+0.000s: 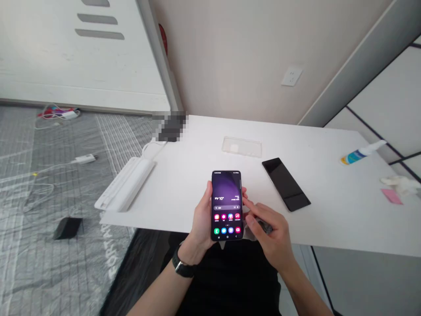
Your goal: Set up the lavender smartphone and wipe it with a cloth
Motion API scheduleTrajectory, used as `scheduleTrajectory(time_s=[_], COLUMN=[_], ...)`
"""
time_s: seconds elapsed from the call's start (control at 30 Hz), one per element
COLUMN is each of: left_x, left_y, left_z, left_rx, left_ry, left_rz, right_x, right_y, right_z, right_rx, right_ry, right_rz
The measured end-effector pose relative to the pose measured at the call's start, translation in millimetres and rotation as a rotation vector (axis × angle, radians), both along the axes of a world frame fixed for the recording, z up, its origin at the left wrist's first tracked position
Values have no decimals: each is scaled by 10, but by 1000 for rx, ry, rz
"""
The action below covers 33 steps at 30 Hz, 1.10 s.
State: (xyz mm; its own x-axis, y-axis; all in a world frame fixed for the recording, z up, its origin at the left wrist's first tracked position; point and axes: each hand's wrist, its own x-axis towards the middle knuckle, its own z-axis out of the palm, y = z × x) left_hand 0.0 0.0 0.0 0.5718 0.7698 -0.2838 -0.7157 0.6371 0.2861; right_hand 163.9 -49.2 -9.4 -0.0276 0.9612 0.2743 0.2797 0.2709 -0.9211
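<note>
Phone (226, 205): where do we have it?

Upright in our left grip (200, 224), screen facing us, held just over the front edge of the bench (332, 228). It's lit, with a purple wallpaper and rows of app icons.

And how's that grip?

Clenched: the palm cradles the phone from behind and the thumb side runs up its left edge. We wear a black watch (183, 265) on that wrist.

Our right grip (270, 233)?

Curled and closed near the phone's lower right edge, pinching a small dark item (264, 226). It's too blurred for us to name.

What's lying near us on the bench?

Straight ahead, a clear case (242, 147). To its right, a black slab (285, 184) lies at a slant, well apart from our hands. Farther right are a spray bottle (362, 153) on its side, a pink card (391, 196), and a white cloth (399, 184).

And to the left?

A white power strip (125, 184) sits along the bench's left edge, its cord running to a pixelated patch (170, 127) at the back corner.

Below the bench?

A grey mat (66, 193) with a white charger (83, 159), tangled cables (59, 115), and a black wedge (67, 228) on it.
</note>
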Motion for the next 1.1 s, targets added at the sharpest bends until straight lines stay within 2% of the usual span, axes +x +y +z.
scheduleTrajectory(time_s=[0.27,0.47,1.1], left_x=[0,0,22], left_y=[9,12,31], left_z=[8,-31,-25], left_rx=[66,36,21], left_ry=[43,21,34], left_rz=[22,23,49], right_x=[7,7,-14], right_y=[-16,7,6], right_z=[-15,-19,-29], right_rx=[-29,7,37], right_ry=[33,19,-38], right_rz=[19,10,-10])
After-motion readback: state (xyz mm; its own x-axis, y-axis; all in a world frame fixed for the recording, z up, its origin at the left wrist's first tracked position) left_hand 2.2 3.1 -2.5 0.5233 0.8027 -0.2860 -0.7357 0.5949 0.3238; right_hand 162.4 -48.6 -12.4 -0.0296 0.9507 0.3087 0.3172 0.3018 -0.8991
